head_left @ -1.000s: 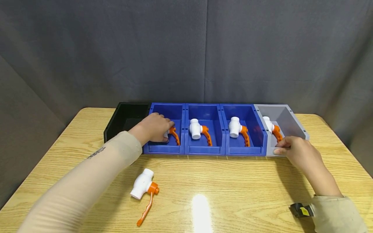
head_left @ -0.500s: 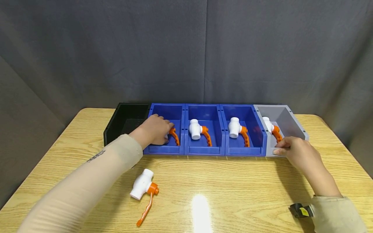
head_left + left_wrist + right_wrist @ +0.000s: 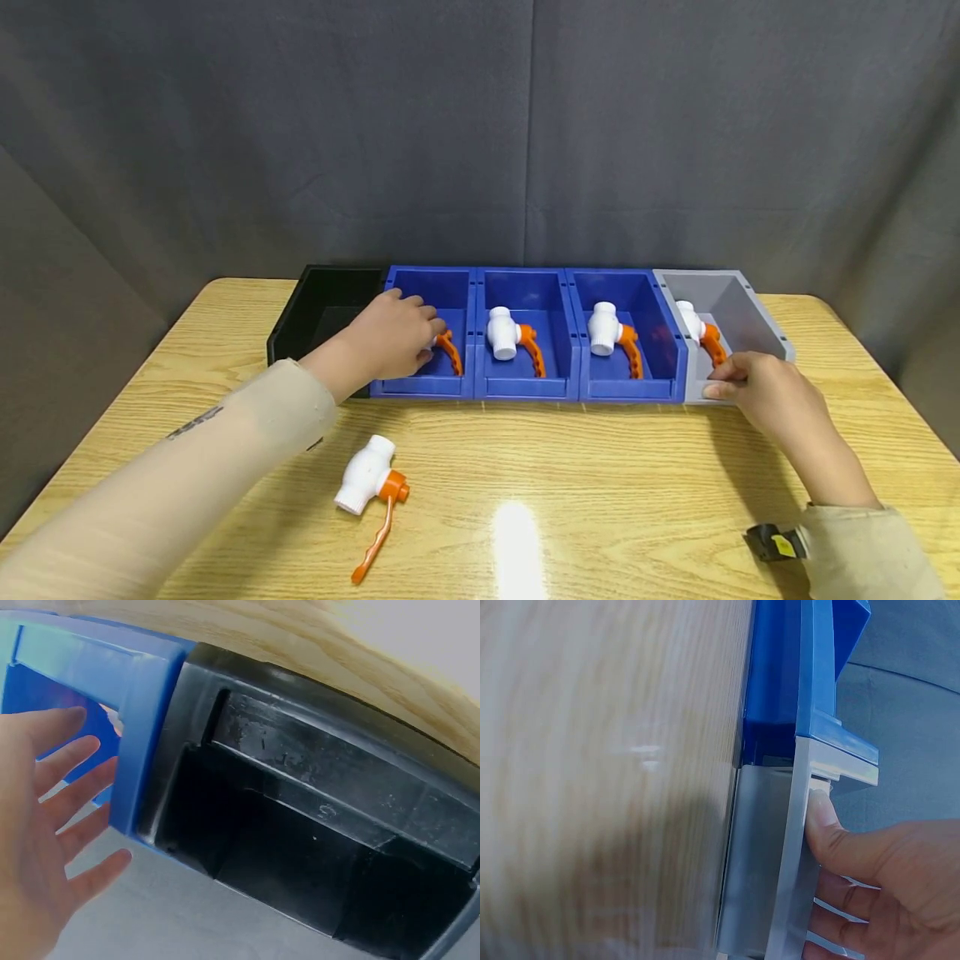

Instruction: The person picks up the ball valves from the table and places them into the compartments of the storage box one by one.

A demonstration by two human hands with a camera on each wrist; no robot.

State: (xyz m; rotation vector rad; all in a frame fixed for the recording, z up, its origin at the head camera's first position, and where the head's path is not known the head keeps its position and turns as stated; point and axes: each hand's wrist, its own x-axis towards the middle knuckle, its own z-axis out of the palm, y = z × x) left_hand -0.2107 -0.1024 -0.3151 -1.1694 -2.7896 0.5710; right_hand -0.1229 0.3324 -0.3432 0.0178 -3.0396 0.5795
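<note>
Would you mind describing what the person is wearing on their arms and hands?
Both hands are bare. The left arm's sleeve is beige and close-fitting, reaching the wrist, with a small dark marking on the forearm. The right arm's sleeve is the same beige, and beside its cuff sits a small black device with a yellow patch.

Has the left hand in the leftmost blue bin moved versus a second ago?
Yes, slightly. The left hand has drawn back leftward toward the black plastic bin, uncovering more of the orange valve handle.
</note>
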